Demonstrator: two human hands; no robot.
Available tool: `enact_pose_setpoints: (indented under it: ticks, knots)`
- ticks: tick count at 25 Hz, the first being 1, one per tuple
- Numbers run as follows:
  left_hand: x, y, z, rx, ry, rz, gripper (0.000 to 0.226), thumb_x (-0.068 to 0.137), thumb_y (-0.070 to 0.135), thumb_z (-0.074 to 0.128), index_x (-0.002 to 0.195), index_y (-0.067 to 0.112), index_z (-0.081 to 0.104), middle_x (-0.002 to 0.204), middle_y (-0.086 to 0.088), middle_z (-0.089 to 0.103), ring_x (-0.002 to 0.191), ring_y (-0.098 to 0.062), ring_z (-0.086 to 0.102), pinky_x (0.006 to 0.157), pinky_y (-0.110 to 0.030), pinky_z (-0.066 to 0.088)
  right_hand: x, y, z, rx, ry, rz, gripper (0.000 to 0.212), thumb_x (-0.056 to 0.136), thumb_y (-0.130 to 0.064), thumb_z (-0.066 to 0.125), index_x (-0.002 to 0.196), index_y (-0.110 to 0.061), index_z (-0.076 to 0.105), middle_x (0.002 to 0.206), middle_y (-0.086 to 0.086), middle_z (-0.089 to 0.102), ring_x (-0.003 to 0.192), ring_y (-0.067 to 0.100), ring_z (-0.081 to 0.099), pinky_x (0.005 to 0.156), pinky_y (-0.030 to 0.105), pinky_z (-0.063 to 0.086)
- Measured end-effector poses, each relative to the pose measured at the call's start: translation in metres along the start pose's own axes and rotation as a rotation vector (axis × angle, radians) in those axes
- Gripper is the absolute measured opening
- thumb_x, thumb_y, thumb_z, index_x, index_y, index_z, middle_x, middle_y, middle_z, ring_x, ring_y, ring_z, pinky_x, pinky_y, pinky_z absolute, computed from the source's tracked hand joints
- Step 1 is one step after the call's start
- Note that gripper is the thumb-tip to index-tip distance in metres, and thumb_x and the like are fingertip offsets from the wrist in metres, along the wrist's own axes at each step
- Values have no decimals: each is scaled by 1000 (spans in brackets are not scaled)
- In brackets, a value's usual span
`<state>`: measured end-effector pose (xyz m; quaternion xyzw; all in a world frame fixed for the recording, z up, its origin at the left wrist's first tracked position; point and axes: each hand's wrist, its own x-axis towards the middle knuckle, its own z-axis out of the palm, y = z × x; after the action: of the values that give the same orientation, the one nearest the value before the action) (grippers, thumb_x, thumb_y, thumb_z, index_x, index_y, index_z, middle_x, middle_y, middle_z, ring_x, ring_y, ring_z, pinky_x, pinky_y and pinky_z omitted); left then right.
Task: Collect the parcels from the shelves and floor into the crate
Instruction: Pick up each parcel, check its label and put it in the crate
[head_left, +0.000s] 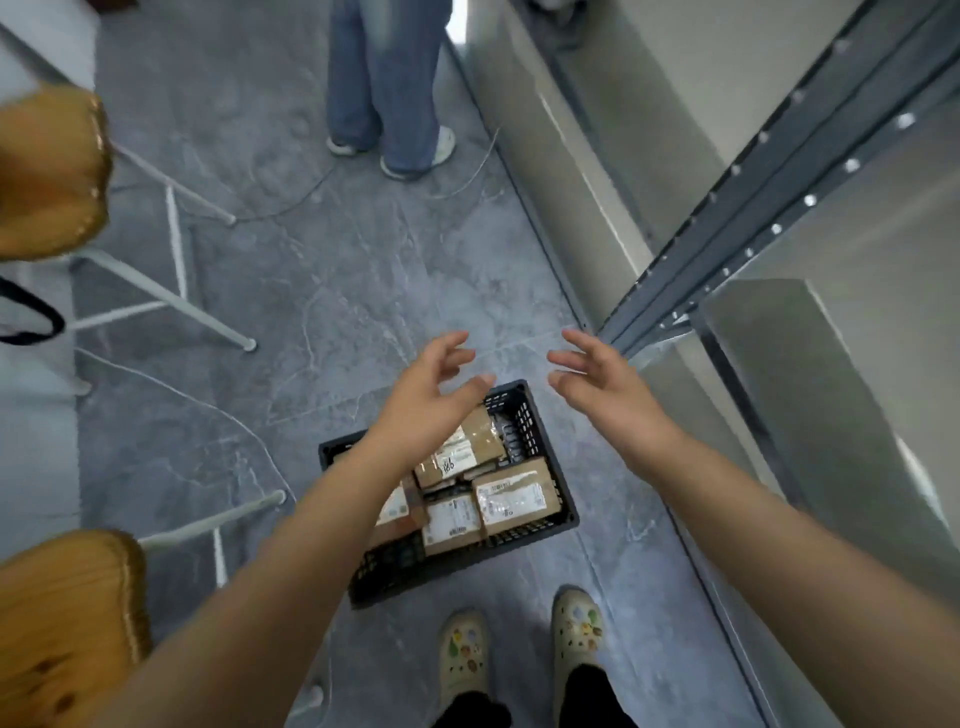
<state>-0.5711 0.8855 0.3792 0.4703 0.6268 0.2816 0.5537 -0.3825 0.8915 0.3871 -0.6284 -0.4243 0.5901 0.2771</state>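
Left hand (426, 397) and right hand (608, 387) both empty, fingers spread and loosely bent, dark crate (400, 571) on the floor (311, 291) at 6 o'clock from them, brown parcels (511, 496) packed inside, metal shelf (727, 234) at 3 o'clock, wooden stools (47, 171) at 9, someone's legs (384, 88) at 12.

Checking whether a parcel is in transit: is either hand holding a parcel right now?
No, the left hand and right hand are both spread open and empty, and the parcels lie in the crate.

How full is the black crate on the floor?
Fairly full: the crate holds several labelled cardboard parcels, some stacked, covering most of its inside.
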Motion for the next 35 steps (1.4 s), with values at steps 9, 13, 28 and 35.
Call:
enact_pose_setpoints:
  ticks: [9,13,28,35]
  knots:
    - [-119,205,127,37,-531,537,52,81,31,65,129,27,44,123,5,57,122,-12,51,109,-34,39,-243,-86,-144,148,571,-305,50,89,-2,56,135,-17,41,123,7,56,97,7,58,78,9,49]
    - [-188,267,192,47,-724,669,45,87,27,65,128,30,46,125,7,58,125,-11,50,107,-31,39,-353,-87,-186,204,812,-348,48,90,-9,58,134,-24,43,126,3,58,97,4,59,80,15,49]
    - [-604,257,417,113,-1365,1101,42,90,20,62,129,26,46,123,4,59,116,-9,53,97,-17,40,-821,67,-190,218,1596,-413,45,90,-7,58,129,-24,43,119,2,58,98,4,59,84,11,48]
    - [-806,158,496,128,-1714,966,43,91,13,60,131,12,46,119,-6,58,108,-14,57,91,-18,47,-998,186,-119,290,1928,-168,50,91,-11,58,137,-17,40,126,4,57,95,2,58,79,12,47]
